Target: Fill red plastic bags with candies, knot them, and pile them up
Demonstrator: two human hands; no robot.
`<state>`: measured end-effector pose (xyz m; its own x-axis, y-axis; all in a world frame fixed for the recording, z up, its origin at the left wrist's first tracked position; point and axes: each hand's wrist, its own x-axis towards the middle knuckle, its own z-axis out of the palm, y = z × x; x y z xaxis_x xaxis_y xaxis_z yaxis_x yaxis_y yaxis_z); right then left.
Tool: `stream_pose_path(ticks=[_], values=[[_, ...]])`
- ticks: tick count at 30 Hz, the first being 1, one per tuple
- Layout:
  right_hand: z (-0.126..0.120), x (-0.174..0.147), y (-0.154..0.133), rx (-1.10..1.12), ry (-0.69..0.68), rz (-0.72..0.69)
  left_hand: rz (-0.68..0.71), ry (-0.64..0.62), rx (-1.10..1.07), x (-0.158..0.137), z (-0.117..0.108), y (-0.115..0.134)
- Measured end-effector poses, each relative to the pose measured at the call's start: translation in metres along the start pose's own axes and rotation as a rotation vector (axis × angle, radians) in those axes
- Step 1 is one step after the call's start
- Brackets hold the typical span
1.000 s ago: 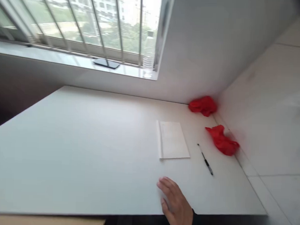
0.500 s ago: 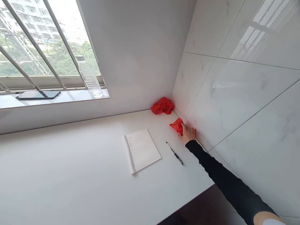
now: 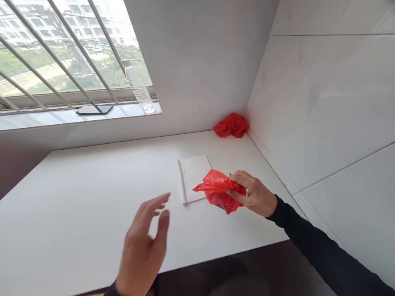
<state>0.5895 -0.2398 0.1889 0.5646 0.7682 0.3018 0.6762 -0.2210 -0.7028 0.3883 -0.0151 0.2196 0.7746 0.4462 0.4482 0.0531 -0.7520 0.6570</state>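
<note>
A crumpled red plastic bag (image 3: 220, 187) hangs above the table, pinched between the thumb and fingers of my right hand (image 3: 252, 195). It covers the right part of a notepad (image 3: 193, 173) with a few lines of small print. My left hand (image 3: 145, 241) is raised over the table's front edge to the left of the bag. Its thumb and fingers are apart, holding nothing. The pen is almost wholly hidden behind my right hand and the bag.
Another red plastic bag (image 3: 232, 125) lies in the far corner of the white table (image 3: 101, 196), against the tiled wall (image 3: 341, 118). On the windowsill stand a clear bottle (image 3: 139, 90) and, lying flat, a phone (image 3: 94, 110). Bars cross the window.
My right hand has lifted the nearer red bag from beside the tiled wall and brought it left, towards me. My left hand has come into view. The camera view has shifted.
</note>
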Motion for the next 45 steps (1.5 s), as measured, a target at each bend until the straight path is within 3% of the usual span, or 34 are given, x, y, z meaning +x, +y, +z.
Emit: stream_pose_path(ticks=[2,4,6,9,12,16,18,22,24,26,29,32,39,41,45], values=[[0.021,-0.007,-0.007,0.045,-0.084,-0.055,0.065,-0.166,-0.044,0.003,0.023,0.011],[0.037,-0.014,-0.008,0.118,-0.119,-0.004,0.089,-0.312,-0.06,0.002,0.05,0.016],[0.045,-0.021,-0.006,0.175,-0.125,0.07,0.038,-0.34,-0.068,-0.005,0.07,0.014],[0.044,-0.03,-0.001,0.155,-0.134,0.093,-0.083,-0.258,-0.106,-0.026,0.08,0.005],[0.035,-0.039,0.005,0.108,-0.12,0.079,-0.219,-0.172,-0.129,-0.046,0.072,-0.008],[0.025,-0.049,0.009,0.094,-0.058,0.147,-0.454,0.036,-0.08,-0.06,0.058,-0.015],[0.025,-0.051,0.007,0.136,-0.077,0.19,-0.425,0.049,-0.081,-0.062,0.058,-0.009],[0.033,-0.046,-0.004,0.182,-0.21,0.196,-0.078,-0.148,-0.017,-0.061,0.068,0.008],[0.036,-0.045,-0.008,0.184,-0.263,0.199,0.003,-0.165,0.002,-0.06,0.071,0.007],[0.035,-0.046,-0.01,0.2,-0.27,0.225,-0.072,-0.09,-0.042,-0.059,0.067,0.0],[0.026,-0.055,-0.009,0.256,-0.235,0.281,-0.302,0.104,-0.123,-0.06,0.054,-0.012],[0.017,-0.063,-0.012,0.37,-0.266,0.329,-0.369,0.22,-0.063,-0.062,0.041,-0.009],[0.019,-0.059,-0.043,0.484,-0.271,0.367,-0.171,0.008,0.081,-0.069,0.033,0.026],[0.018,-0.06,-0.046,0.488,-0.197,0.385,-0.234,0.044,0.023,-0.071,0.029,0.027],[0.007,-0.071,-0.044,0.555,0.026,0.371,-0.548,0.086,-0.252,-0.074,0.017,0.025]])
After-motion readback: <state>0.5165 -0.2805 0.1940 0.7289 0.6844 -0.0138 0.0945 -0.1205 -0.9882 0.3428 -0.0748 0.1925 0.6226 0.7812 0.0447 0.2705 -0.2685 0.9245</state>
